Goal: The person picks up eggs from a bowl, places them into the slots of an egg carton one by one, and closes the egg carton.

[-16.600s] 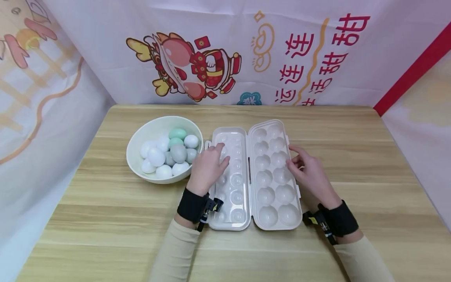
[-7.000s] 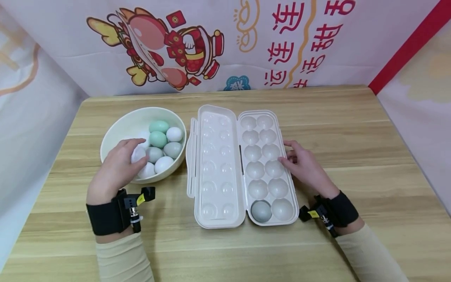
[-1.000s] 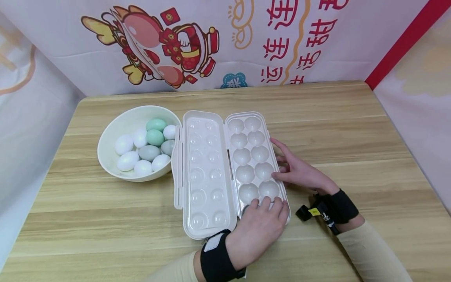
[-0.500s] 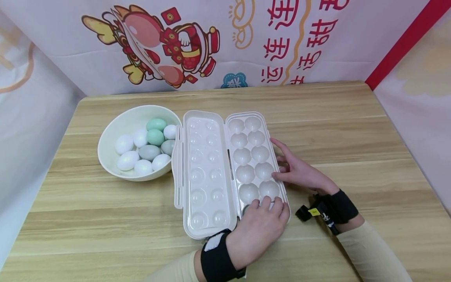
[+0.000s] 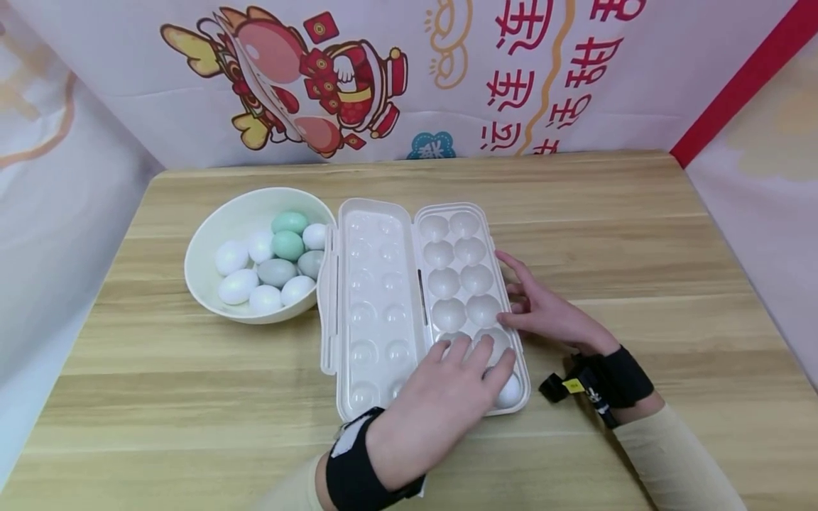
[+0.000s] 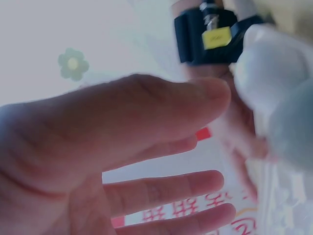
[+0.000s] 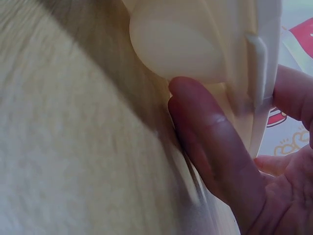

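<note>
Covering the lower scene, a wood-grain bench [image 5: 160, 397] runs back to red-lettered white cloth [image 5: 412, 85]; more cloth at both sides. White bowl [image 5: 214, 231] at the bench's left, with white, green and grey eggs [image 5: 277, 272] in it. Egg box [image 5: 409, 298] lies unfolded just right of it, lid [image 5: 373, 298] to the left, clasp flap [image 5: 329, 305] overlapping the bowl's rim in the head view; can't tell if touching. White egg [image 5: 509, 392] sits in the box's near-right corner, greyish egg [image 6: 296, 129] beside it, blocked in the head view by the left hand [image 5: 441, 404]. That hand is palm down over the box's near end, fingers spread. Right hand [image 5: 549, 305] grips the box's outer long side, fingers pinching the rim. Black straps [image 5: 623, 376] on both wrists.
</note>
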### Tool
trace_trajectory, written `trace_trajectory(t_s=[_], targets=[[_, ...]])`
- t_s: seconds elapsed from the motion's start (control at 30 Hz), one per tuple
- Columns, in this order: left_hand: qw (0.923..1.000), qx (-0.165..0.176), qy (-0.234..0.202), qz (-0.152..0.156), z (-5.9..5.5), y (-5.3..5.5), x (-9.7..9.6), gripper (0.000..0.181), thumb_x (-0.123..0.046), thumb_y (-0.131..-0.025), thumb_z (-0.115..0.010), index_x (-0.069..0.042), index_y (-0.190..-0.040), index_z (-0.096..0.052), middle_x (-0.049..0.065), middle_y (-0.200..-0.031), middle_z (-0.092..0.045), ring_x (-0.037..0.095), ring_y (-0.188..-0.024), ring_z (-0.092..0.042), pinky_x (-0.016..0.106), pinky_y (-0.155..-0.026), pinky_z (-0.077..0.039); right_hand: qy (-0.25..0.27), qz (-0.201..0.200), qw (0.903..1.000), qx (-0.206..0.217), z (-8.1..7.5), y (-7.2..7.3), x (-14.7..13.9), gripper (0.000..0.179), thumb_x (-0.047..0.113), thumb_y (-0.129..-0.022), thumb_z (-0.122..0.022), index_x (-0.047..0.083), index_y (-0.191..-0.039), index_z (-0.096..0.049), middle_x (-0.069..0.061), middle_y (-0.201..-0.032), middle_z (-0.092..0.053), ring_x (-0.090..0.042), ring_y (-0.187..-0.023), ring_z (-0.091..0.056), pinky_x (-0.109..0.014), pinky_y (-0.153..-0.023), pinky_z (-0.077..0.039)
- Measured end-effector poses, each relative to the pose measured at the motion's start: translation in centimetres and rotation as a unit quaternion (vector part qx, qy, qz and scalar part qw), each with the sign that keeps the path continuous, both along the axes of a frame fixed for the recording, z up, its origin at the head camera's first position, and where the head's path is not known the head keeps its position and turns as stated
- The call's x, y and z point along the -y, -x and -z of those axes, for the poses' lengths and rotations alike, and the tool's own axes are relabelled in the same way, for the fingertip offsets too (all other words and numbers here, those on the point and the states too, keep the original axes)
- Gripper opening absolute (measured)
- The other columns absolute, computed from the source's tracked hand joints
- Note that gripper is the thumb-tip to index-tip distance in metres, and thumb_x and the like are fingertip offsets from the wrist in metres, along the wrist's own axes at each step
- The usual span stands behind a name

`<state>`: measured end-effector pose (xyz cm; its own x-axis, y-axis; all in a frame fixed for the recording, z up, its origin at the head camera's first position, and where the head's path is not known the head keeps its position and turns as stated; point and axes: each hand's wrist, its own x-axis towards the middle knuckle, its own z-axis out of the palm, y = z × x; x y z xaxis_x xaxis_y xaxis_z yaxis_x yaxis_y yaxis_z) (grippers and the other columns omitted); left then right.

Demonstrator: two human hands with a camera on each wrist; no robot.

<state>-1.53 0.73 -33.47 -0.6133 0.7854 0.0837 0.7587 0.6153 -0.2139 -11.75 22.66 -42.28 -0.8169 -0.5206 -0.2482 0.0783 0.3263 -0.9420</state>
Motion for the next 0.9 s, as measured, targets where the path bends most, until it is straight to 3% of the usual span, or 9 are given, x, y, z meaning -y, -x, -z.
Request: trace_trajectory(t_s=[0.1,0.33,0.43,0.67,0.8,0.9], targets=[[0.9998,0.003,-0.016,-0.012,-0.7,0.2,0.6,0.043,-0.017,-0.084,-0.056,-0.016,-0.127,-0.047,0.004,-0.12,-0.054,0.021,-0.099,-0.052,0.033,-0.082,-0.049,-0.007,0.003,1.0,0.003,-0.1,0.0,0.0,0.089,0.013,-0.087,-0.061,0.042,-0.144,0.0,-0.028,-0.134,-0.038,-0.032,-0.104,-0.057,-0.043,-0.083,-0.05],[0.9963,0.059,-0.037,-0.05,-2.4,1.0,2.4,0.057,-0.015,-0.079,-0.064,-0.015,-0.132,-0.042,0.008,-0.125,-0.052,0.025,-0.108,-0.05,0.037,-0.086,-0.048,-0.012,0.002,0.9999,0.007,-0.1,0.0,-0.1,0.089,0.014,-0.087,-0.062,0.043,-0.143,0.001,-0.029,-0.133,-0.038,-0.033,-0.103,-0.058,-0.043,-0.082,-0.051],[0.994,0.067,-0.06,-0.062,-3.0,1.3,3.5,0.06,-0.02,-0.079,-0.066,-0.013,-0.133,-0.041,0.01,-0.125,-0.052,0.027,-0.111,-0.049,0.039,-0.089,-0.047,-0.004,-0.002,1.0,0.008,-0.1,0.1,0.0,0.089,0.013,-0.087,-0.062,0.041,-0.144,0.001,-0.029,-0.133,-0.038,-0.033,-0.104,-0.058,-0.043,-0.081,-0.052],[0.9793,0.124,-0.127,-0.098,-4.4,2.1,6.3,0.063,-0.024,-0.081,-0.067,-0.011,-0.135,-0.038,0.015,-0.127,-0.051,0.031,-0.117,-0.046,0.045,-0.098,-0.041,0.005,-0.006,0.9999,0.011,-0.2,0.1,0.1,0.09,0.01,-0.087,-0.061,0.04,-0.144,0.001,-0.03,-0.133,-0.037,-0.034,-0.105,-0.057,-0.042,-0.083,-0.051],[0.9713,0.114,-0.163,-0.13,-4.9,2.7,8.3,0.062,-0.023,-0.08,-0.069,-0.008,-0.133,-0.041,0.02,-0.127,-0.052,0.034,-0.116,-0.046,0.049,-0.097,-0.04,0.011,-0.005,0.9998,0.014,-0.2,0.1,0.1,0.089,0.009,-0.087,-0.06,0.04,-0.144,0.001,-0.03,-0.134,-0.037,-0.034,-0.104,-0.057,-0.042,-0.082,-0.051],[0.9674,0.087,-0.189,-0.145,-5.2,3.1,9.8,0.063,-0.021,-0.077,-0.071,-0.004,-0.131,-0.043,0.023,-0.124,-0.053,0.037,-0.113,-0.048,0.051,-0.095,-0.042,0.015,-0.007,0.9998,0.016,-0.1,0.1,0.0,0.089,0.009,-0.087,-0.06,0.04,-0.144,0.001,-0.03,-0.134,-0.037,-0.034,-0.104,-0.057,-0.041,-0.081,-0.051]])
